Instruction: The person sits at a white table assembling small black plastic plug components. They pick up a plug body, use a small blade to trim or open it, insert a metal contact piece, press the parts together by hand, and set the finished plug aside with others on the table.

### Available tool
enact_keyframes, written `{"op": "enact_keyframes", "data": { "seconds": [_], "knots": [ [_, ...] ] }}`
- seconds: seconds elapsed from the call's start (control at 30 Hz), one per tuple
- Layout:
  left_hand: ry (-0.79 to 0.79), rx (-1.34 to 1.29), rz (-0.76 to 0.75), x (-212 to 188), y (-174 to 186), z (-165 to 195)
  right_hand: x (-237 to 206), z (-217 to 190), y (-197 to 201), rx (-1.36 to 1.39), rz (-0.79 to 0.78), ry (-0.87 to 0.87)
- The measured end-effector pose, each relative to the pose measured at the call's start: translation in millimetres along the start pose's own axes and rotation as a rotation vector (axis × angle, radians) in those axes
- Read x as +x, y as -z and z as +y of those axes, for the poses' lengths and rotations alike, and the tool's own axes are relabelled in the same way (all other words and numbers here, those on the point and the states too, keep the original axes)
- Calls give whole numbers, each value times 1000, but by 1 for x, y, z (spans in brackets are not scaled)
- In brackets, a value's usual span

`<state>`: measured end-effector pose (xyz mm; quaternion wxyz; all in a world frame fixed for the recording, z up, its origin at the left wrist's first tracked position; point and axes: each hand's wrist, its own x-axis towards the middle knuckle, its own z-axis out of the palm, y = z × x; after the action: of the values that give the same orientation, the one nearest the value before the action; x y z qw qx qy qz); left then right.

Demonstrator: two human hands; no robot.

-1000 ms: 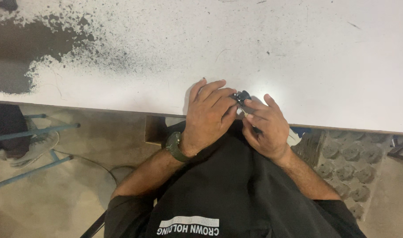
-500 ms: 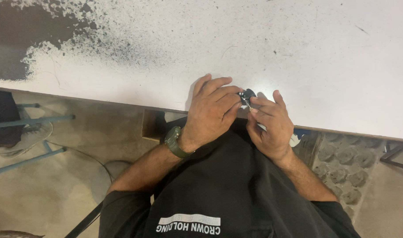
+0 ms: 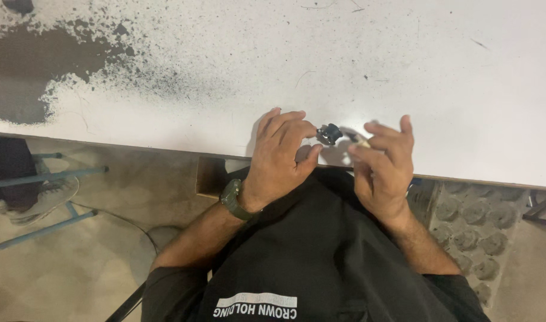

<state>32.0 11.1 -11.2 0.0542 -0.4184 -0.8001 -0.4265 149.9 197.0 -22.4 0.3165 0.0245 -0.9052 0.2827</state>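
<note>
My left hand [image 3: 279, 158] pinches a small dark metal part [image 3: 329, 134] between thumb and fingertips, just above the near edge of the white table [image 3: 374, 65]. A dark green watch [image 3: 232, 200] sits on that wrist. My right hand [image 3: 383, 164] is a short way to the right of the part, with its fingers curled around a small pale piece [image 3: 361, 141] that is mostly hidden. The two hands are apart, with a gap between them.
The white table top is worn to dark grey at the far left [image 3: 40, 71]. Below its edge lie a concrete floor, blue metal legs and a shoe [image 3: 37, 200] at left, and a studded grey mat [image 3: 470, 238] at right.
The hands, pressed together over the dark part earlier, have separated. My right hand has moved to the right, away from the part, which stays with my left hand.
</note>
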Motion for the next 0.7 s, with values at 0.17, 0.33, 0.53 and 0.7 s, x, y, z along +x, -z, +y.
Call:
{"op": "enact_keyframes", "data": {
  "seconds": [0.17,0.33,0.53,0.7],
  "knots": [
    [9,8,-31,0,-2,1,14,0,0,-97,-164,-99],
    [-8,87,23,4,-1,6,18,-2,-6,-139,-203,-114],
    [-47,93,28,3,2,10,12,0,-8,-136,-155,-100],
    [-89,92,35,5,-2,5,10,2,-9,-139,-167,-86]
  ]
}}
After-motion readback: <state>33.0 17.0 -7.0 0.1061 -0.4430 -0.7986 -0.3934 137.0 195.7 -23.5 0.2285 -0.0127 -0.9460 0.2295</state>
